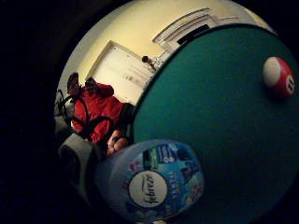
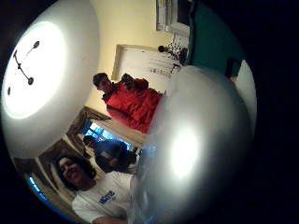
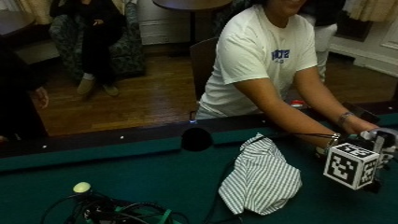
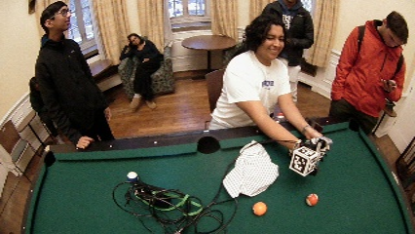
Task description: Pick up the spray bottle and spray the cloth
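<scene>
A striped grey and white cloth (image 3: pixel 261 177) lies crumpled on the green felt of the pool table (image 3: pixel 155 177), in front of the person in the white T-shirt. To its right, my gloved right hand (image 4: pixel 310 146) grips the spray bottle (image 4: pixel 321 142) just above the felt. Only the bottle's pale spray head (image 3: pixel 380 135) shows in the outside view; the rest is hidden behind the hand. The bottle's Febreze label (image 1: pixel 154 182) sits close to the palm, and its pale body (image 2: pixel 201 149) fills the thumb side palm view. The bare left hand (image 3: pixel 358 125) is beside the bottle's head.
A red striped ball (image 4: pixel 311 199) and an orange ball (image 4: pixel 259 208) lie on the felt near the cloth. A tangle of black and green cables (image 4: pixel 168 202) covers the felt to the left. A side pocket (image 4: pixel 208 145) is in the far rail. People stand around the table.
</scene>
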